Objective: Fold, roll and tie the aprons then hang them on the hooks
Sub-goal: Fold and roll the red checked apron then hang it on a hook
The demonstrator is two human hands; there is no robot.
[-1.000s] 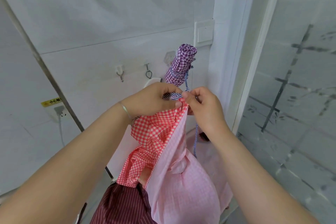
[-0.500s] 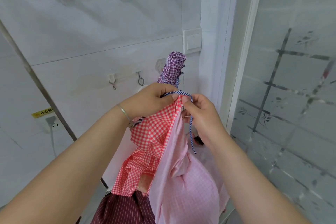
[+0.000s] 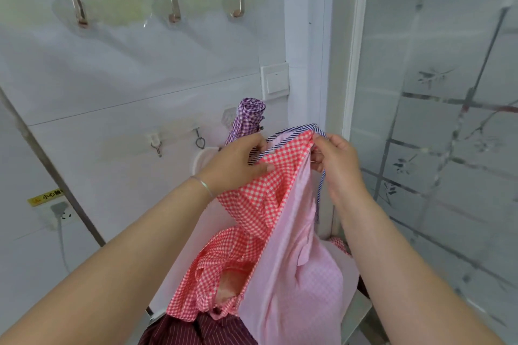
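Behind left hand (image 3: 238, 164), purple roll (image 3: 248, 117) (half hidden)

Matt checked cloth apron (image 3: 260, 204), shiny metal hooks (image 3: 174, 12), glossy white wall tiles (image 3: 126, 64), frosted glass door (image 3: 448, 92)

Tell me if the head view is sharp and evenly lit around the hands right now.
Head view: soft, even light, no hard shadows; both hands, left and right, and the red checked apron are fairly sharp; wide-angle bending at the edges; frosted glass stays hazy.

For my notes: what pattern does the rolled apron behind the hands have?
Purple and white check on the rolled apron, seen in the head view.
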